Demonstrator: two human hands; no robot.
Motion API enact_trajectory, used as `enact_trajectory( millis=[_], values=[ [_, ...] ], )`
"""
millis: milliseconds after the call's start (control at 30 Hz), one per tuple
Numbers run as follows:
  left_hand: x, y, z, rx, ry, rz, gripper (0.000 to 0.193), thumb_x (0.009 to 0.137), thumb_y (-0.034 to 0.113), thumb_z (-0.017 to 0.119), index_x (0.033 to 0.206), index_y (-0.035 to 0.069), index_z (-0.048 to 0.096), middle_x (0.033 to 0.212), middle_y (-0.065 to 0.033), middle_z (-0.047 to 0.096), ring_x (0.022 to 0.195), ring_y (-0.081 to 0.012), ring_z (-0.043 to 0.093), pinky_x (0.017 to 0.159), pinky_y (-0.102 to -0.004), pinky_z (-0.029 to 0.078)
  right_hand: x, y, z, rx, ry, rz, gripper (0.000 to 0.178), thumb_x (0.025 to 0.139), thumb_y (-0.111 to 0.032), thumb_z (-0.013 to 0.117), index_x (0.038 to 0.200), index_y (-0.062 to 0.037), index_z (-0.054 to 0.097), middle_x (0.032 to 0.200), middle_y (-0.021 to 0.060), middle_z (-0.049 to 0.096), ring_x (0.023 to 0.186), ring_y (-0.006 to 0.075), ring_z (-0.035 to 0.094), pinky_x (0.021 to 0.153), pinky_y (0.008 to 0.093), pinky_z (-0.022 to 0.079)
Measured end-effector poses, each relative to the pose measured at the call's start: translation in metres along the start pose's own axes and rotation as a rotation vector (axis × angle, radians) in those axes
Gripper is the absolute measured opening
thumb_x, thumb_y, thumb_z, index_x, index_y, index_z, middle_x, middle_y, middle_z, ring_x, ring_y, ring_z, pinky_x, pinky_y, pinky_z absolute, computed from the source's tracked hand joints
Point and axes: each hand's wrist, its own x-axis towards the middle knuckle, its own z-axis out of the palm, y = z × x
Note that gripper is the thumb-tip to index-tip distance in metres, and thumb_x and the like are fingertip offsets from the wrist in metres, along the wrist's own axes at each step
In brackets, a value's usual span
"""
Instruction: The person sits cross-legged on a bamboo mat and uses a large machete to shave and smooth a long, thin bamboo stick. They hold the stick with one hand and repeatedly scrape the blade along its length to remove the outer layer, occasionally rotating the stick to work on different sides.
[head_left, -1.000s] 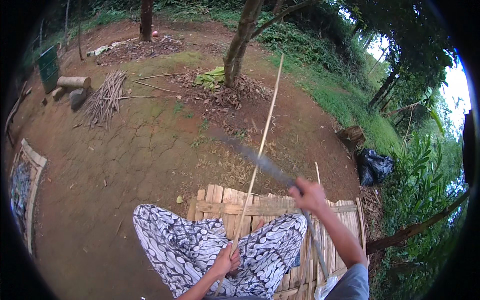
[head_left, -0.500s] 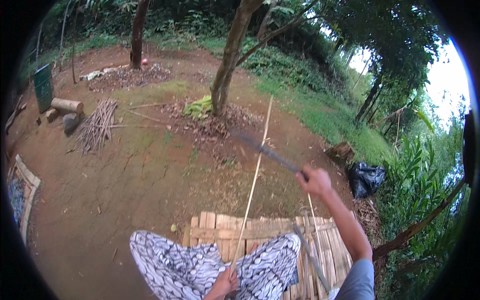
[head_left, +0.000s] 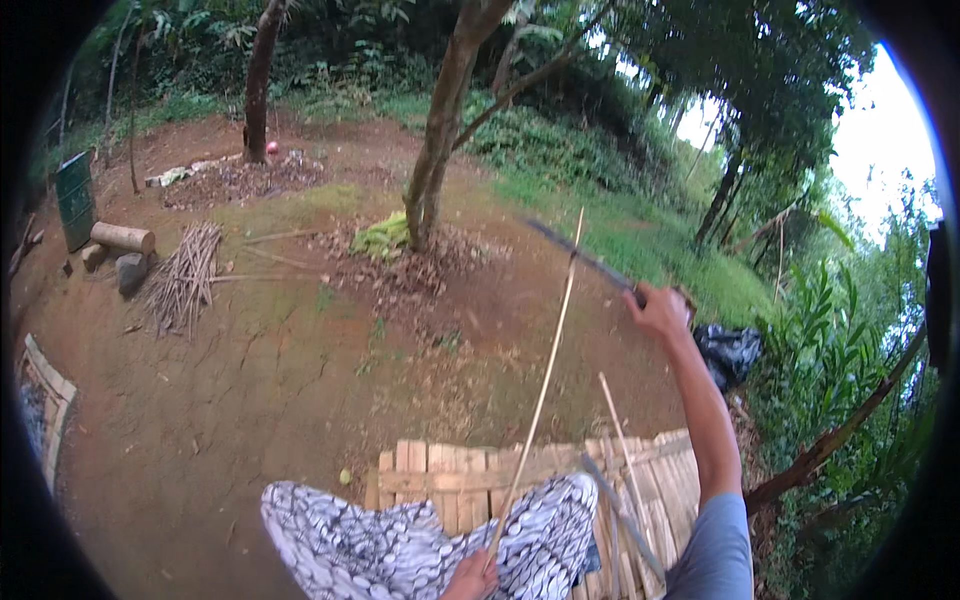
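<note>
Bamboo stick [head_left: 540, 395] held by left hand [head_left: 470, 578]; right hand [head_left: 658, 310] grips machete [head_left: 580, 256].

Soft, even daylight under trees, no hard shadows on the dirt ground [head_left: 230, 400]. Sky [head_left: 880, 130] at upper right blown out white, brightest spot. Heavy fisheye: black corners, trunks and horizon bend toward the rim. Long blade [head_left: 580, 255] smeared by motion blur; raised right hand [head_left: 658, 312] slightly soft. Centre reasonably sharp.
</note>
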Motion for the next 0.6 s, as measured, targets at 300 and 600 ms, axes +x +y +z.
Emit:
enact_trajectory(
  millis=[300,600],
  values=[
    [0.015,-0.043,-0.024,0.343,0.239,0.298,0.027,0.098,0.034,0.039,0.101,0.013,0.056,0.058,0.0049,0.038,0.047,-0.0089,0.03,0.043,-0.029,0.027,-0.125,-0.079,0.01,0.06,-0.298,-0.883,0.038,0.083,-0.057,0.051,0.087,-0.0223,0.064,0.056,0.002,0.057,0.044,0.0192,0.054,0.04,0.0355,0.046],
    [-0.061,0.078,0.046,0.27,0.034,0.071,0.044,0.098,0.042,0.042,0.071,0.009,0.055,0.056,0.002,0.046,0.048,-0.013,0.042,0.043,-0.0285,0.031,0.029,0.049,-0.007,0.195,0.077,0.431,0.058,0.088,-0.054,0.046,0.093,0.0002,0.067,0.09,0.0281,0.064,0.088,0.0433,0.062,0.079,0.0494,0.048]
  ],
)
